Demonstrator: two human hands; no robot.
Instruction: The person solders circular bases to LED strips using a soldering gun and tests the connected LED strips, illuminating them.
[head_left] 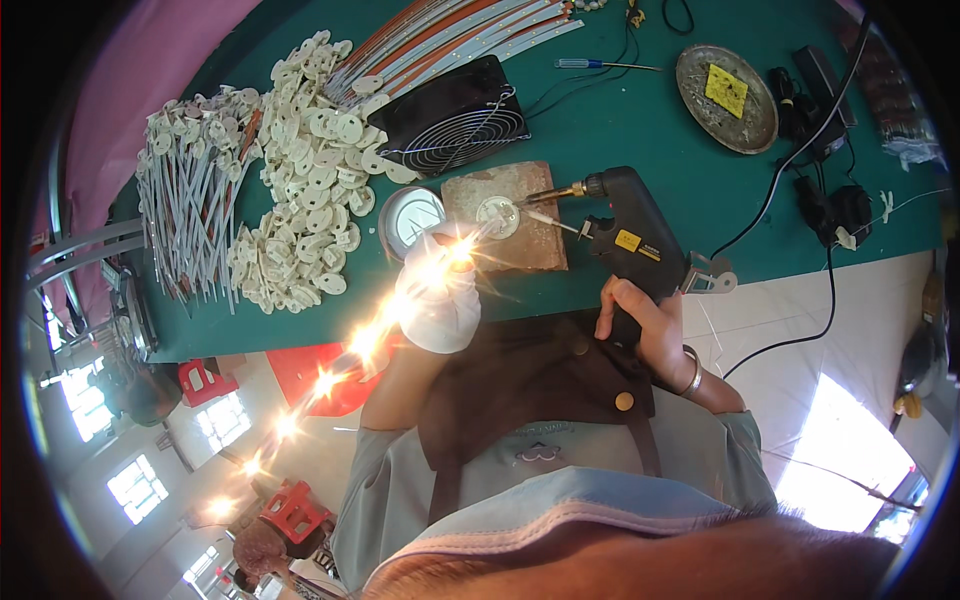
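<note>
A white glove covers my left hand (440,312), whose fingers are closed on a glowing LED strip (365,343). The lit strip runs down to the lower left, and glare hides part of the fingertips. The strip's upper end meets a small round white disc (497,216) on a worn square board (545,248). My bare right hand (648,325) is wrapped round the handle of a black soldering gun (632,225). Its metal tip and a thin feed tube point left at the disc.
Left of the board stands a round tin (408,218). Behind are a black fan (460,125), heaped white discs (310,150) and bundled strips (195,205). A screwdriver (585,64), a dish (755,125) with a yellow sponge (726,91), and black cables (800,150) lie toward the right.
</note>
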